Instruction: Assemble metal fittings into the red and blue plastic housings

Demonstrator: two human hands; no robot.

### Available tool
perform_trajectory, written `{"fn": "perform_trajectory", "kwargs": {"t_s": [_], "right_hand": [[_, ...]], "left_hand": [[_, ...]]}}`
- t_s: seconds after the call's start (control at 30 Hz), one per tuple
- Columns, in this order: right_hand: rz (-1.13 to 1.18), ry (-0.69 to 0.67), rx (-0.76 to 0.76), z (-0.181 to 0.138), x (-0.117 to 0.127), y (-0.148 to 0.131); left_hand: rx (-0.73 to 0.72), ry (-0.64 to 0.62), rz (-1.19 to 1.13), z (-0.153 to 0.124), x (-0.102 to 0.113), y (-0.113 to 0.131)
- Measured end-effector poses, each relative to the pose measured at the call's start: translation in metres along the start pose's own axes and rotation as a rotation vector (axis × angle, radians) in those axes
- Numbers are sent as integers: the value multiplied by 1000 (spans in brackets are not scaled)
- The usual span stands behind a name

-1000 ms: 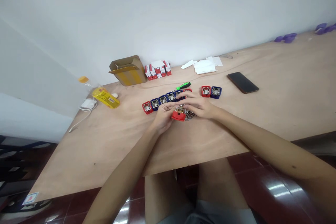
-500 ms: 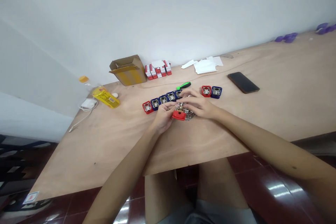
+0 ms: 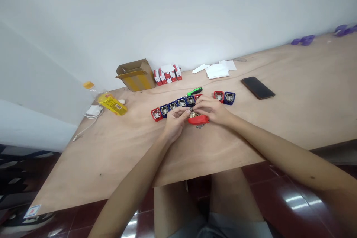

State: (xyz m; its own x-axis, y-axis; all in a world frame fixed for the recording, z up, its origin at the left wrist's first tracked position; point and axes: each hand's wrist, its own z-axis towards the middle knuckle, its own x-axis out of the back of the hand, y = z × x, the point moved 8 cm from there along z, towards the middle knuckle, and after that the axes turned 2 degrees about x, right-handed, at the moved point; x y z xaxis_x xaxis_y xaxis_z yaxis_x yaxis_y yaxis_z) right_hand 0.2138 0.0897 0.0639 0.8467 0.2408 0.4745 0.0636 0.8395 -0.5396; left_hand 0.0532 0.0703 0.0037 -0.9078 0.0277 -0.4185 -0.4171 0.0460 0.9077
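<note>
Between my hands is what looks like a battery terminal clamp (image 3: 198, 120) with a red plastic cover and brass-coloured metal inside. My right hand (image 3: 216, 111) is closed around its right and far side. My left hand (image 3: 175, 123) pinches a small metal part at its far left end with thumb and fingers. Some loose small metal pieces (image 3: 199, 126) lie just below the clamp, mostly hidden. Beyond my hands runs a row of similar clamps, with a red one (image 3: 156, 114) at the left end and several blue ones (image 3: 181, 102) after it. Another red one is partly covered by my right hand.
A red clamp (image 3: 219, 96) and a blue clamp (image 3: 229, 97) stand right of my hands. Behind the row lies a green-and-black screwdriver (image 3: 195, 91). Around are a phone (image 3: 258, 87), papers (image 3: 218, 70), small boxes (image 3: 167, 76), a carton (image 3: 139, 81), a bottle (image 3: 113, 103) and a white cable (image 3: 88, 128).
The red clamp has turned, so its cover now shows broad side toward me, slightly to the right. My fingers have come closer around its metal end, uncovering more of the row behind.
</note>
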Motion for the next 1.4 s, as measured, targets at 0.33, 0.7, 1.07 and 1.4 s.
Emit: {"fn": "perform_trajectory", "kwargs": {"t_s": [0.33, 0.7, 1.07, 1.4], "right_hand": [[262, 31, -221, -3, -4, 14], [230, 30, -215, -4, -9, 15], [178, -16, -135, -4, -10, 11], [150, -13, -144, -3, -10, 9]], "left_hand": [[-245, 41, 221, -9, -3, 23], [-376, 13, 327, -14, -8, 33], [-630, -35, 464, -16, -10, 35], [-641, -46, 519, -18, -10, 37]]}}
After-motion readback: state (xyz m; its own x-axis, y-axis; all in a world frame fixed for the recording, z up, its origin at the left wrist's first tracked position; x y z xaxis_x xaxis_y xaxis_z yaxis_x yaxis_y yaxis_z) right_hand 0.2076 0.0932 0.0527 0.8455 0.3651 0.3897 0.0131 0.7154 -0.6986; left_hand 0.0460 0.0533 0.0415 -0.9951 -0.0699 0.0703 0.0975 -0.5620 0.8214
